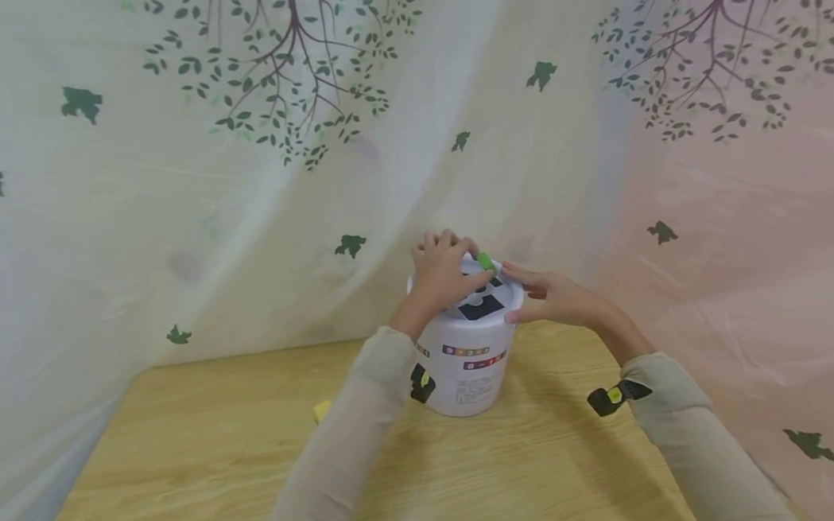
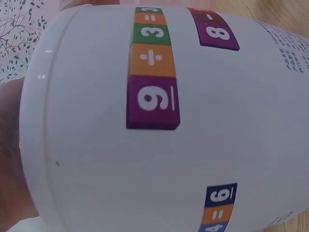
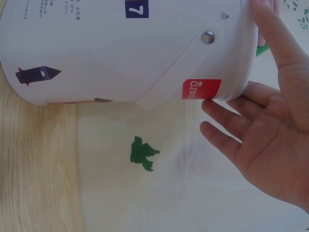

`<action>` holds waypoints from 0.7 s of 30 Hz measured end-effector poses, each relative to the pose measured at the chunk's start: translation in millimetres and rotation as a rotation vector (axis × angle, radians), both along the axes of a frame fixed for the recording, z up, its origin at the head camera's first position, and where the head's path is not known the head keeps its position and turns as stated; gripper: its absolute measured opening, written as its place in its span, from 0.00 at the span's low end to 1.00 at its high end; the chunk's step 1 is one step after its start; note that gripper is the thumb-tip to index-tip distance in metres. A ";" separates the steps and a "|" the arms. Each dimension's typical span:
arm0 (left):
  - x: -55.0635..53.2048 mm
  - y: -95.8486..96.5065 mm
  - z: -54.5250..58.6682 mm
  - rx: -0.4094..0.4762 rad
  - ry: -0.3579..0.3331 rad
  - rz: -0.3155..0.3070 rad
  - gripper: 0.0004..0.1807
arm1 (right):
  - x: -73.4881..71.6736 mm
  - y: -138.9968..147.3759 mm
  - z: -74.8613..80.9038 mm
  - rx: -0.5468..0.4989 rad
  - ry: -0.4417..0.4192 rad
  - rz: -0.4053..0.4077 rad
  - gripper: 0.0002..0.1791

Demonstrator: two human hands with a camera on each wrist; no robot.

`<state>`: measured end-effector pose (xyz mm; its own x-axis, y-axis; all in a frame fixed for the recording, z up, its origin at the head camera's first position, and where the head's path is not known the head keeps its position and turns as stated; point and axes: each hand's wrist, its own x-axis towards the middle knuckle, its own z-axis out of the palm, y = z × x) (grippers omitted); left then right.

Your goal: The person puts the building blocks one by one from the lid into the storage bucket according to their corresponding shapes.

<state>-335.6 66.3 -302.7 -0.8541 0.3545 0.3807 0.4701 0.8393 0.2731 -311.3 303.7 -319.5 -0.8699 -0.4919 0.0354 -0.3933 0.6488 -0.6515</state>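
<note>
A white plastic bucket [image 1: 463,369] stands on the wooden table, printed with coloured sums. Dark shapes [image 1: 480,307] mark its top, and I cannot tell if they are openings. My left hand [image 1: 442,273] is over the top, its thumb and forefinger pinching a small green block [image 1: 485,261] by the far rim. On the right side, my right hand [image 1: 559,298] touches the rim with thumb and fingers spread fairly straight. The right wrist view shows these fingertips [image 3: 210,107] against the bucket, beside its white handle [image 3: 176,65].
A small yellow piece [image 1: 322,410] lies on the table [image 1: 205,433], partly behind the left sleeve. Behind the table hangs a pale curtain [image 1: 257,222] printed with branches and green leaf shapes.
</note>
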 end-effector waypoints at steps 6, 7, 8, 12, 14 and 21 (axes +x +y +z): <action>-4.0 7.3 -8.3 -0.033 -0.010 0.034 0.23 | 0.5 -2.2 2.0 -0.007 -0.016 -0.003 0.51; -4.5 7.9 -9.6 -0.040 -0.011 0.039 0.23 | 0.6 -2.6 2.0 -0.008 -0.019 -0.002 0.51; -4.9 8.3 -10.5 -0.045 -0.012 0.043 0.23 | 1.0 -3.1 2.5 -0.009 -0.021 0.002 0.51; -6.7 9.5 -14.3 -0.078 -0.005 0.048 0.25 | 1.5 -4.7 2.6 -0.012 -0.026 0.010 0.52; -6.8 10.3 -15.3 -0.097 0.000 0.047 0.26 | 2.1 -5.1 3.0 -0.015 -0.030 0.012 0.52; -6.7 14.1 -17.1 -0.132 0.041 0.032 0.27 | 0.5 -1.4 1.0 -0.020 -0.023 0.014 0.51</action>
<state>-342.3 80.4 -319.9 -0.8502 0.3770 0.3675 0.4514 0.8812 0.1404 -310.8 302.3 -318.4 -0.8637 -0.5033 0.0257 -0.3870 0.6298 -0.6735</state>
